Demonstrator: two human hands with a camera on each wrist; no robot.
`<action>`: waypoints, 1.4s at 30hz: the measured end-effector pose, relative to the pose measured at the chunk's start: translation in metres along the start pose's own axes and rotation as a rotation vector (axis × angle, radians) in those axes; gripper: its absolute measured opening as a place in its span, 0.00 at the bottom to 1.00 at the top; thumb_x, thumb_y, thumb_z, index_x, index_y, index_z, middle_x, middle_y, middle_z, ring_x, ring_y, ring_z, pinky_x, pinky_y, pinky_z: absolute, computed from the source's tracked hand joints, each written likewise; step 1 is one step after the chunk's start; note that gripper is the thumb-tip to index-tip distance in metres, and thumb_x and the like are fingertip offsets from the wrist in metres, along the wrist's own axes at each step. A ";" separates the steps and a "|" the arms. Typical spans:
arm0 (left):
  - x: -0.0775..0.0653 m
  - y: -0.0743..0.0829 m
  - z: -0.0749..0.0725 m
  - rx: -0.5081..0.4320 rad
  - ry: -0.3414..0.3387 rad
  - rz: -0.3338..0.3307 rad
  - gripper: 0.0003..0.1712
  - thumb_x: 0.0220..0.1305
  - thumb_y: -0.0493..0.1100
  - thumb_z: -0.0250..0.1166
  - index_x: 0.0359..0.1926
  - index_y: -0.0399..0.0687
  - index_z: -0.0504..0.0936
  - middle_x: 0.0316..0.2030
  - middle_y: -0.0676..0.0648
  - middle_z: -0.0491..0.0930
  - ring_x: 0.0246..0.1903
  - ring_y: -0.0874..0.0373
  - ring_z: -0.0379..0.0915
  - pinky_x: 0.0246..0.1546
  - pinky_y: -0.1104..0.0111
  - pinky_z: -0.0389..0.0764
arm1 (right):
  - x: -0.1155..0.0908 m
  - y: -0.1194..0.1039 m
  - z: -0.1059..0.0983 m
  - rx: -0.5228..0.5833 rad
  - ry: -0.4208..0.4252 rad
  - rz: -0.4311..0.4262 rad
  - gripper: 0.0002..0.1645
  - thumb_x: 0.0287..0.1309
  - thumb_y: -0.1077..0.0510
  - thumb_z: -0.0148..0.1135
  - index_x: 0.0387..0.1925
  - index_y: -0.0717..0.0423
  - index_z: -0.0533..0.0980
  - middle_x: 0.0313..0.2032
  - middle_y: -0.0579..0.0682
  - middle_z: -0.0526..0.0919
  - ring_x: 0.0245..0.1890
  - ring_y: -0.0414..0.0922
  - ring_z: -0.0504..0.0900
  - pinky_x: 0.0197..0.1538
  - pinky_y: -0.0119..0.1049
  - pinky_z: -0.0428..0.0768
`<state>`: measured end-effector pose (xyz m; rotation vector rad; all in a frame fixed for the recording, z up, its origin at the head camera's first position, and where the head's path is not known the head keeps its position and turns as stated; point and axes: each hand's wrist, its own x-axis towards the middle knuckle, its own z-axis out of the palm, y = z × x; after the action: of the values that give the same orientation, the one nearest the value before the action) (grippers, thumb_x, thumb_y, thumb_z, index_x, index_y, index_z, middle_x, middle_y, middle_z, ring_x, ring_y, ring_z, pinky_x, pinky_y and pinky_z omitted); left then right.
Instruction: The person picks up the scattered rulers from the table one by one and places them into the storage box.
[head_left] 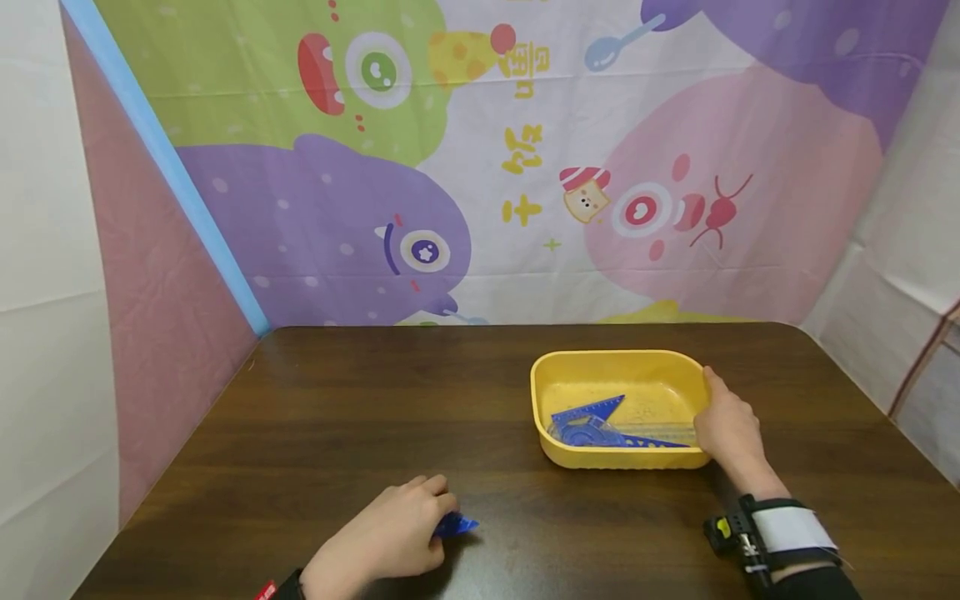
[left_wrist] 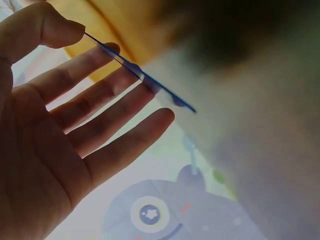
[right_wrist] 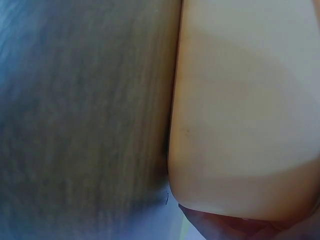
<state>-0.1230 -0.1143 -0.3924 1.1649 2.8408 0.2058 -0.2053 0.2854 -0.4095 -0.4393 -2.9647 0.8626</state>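
Observation:
A thin blue set square point(left_wrist: 142, 75), seen nearly edge-on in the left wrist view, is pinched between the thumb and fingers of my left hand point(head_left: 393, 529). Only a pointed blue corner shows past that hand in the head view, low over the front of the table. My right hand point(head_left: 731, 429) grips the right end of a yellow plastic basin point(head_left: 622, 458). Inside the basin lie a blue set square point(head_left: 592, 410), a clear and blue protractor point(head_left: 588, 432), another blue piece with cut-outs point(head_left: 652, 442) and a clear ruler point(head_left: 660, 431). The basin's outer wall point(right_wrist: 240, 110) fills much of the right wrist view.
The dark wooden table point(head_left: 360, 392) extends to the left of the basin and in front of it. Behind its far edge hangs a cartoon-printed cloth point(head_left: 517, 275). Pale cloth point(head_left: 45, 292) hangs along the left side, with more on the right.

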 end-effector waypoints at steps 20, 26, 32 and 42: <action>0.077 0.017 -0.043 0.090 0.108 0.091 0.16 0.46 0.40 0.62 0.41 0.53 0.81 0.28 0.56 0.72 0.23 0.64 0.63 0.26 0.74 0.68 | -0.002 0.001 0.003 0.019 -0.015 0.004 0.41 0.56 0.69 0.42 0.69 0.63 0.39 0.61 0.73 0.55 0.44 0.63 0.66 0.55 0.61 0.64; 0.099 0.025 -0.051 0.116 0.112 0.111 0.18 0.48 0.41 0.62 0.44 0.54 0.81 0.32 0.55 0.75 0.25 0.63 0.65 0.27 0.74 0.70 | -0.001 0.001 0.001 0.007 0.002 -0.009 0.41 0.56 0.69 0.43 0.69 0.63 0.39 0.61 0.73 0.56 0.44 0.63 0.67 0.54 0.61 0.65; 0.120 0.035 -0.057 0.129 0.117 0.142 0.16 0.51 0.41 0.61 0.44 0.53 0.80 0.34 0.54 0.75 0.28 0.63 0.67 0.32 0.73 0.73 | 0.000 0.003 -0.002 0.002 0.001 -0.014 0.41 0.55 0.70 0.43 0.69 0.64 0.39 0.60 0.74 0.57 0.43 0.63 0.67 0.53 0.61 0.65; 0.151 0.051 -0.049 0.297 0.119 0.201 0.15 0.55 0.44 0.60 0.45 0.55 0.80 0.31 0.54 0.74 0.25 0.63 0.65 0.26 0.74 0.67 | 0.000 0.003 -0.002 0.015 -0.008 -0.003 0.42 0.55 0.70 0.42 0.69 0.64 0.39 0.61 0.74 0.55 0.44 0.63 0.66 0.55 0.62 0.63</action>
<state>-0.1999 0.0227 -0.3374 1.5453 2.9270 -0.1497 -0.2046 0.2885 -0.4091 -0.4311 -2.9635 0.8883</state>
